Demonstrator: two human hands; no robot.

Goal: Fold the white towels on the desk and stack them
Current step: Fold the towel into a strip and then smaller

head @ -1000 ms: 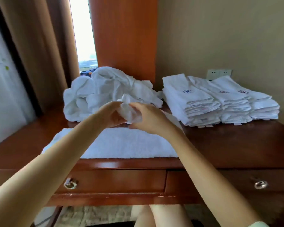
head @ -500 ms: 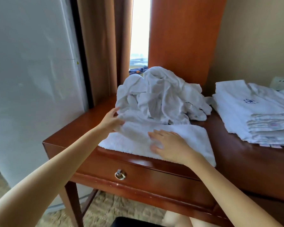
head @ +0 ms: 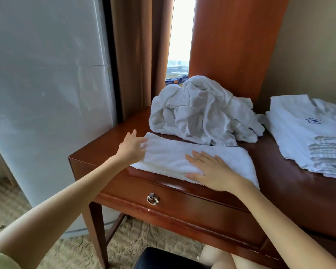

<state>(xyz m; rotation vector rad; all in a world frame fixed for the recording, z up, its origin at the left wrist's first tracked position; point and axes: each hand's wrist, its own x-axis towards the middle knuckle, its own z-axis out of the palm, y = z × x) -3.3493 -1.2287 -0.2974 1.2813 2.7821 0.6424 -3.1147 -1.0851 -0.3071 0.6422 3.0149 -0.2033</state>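
Where a towel (head: pixel 173 156) lies, glossy wooden desk (head: pixel 289 181), brown curtain (head: pixel 134 55).

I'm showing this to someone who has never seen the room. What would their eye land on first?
Two bare arms reach in: the left hand touches the left end of a flat white towel at the front edge of the desk, and the right hand lies flat on its middle. Behind it sits a crumpled pile of white towels, and to the right a stack of folded towels with a blue emblem.
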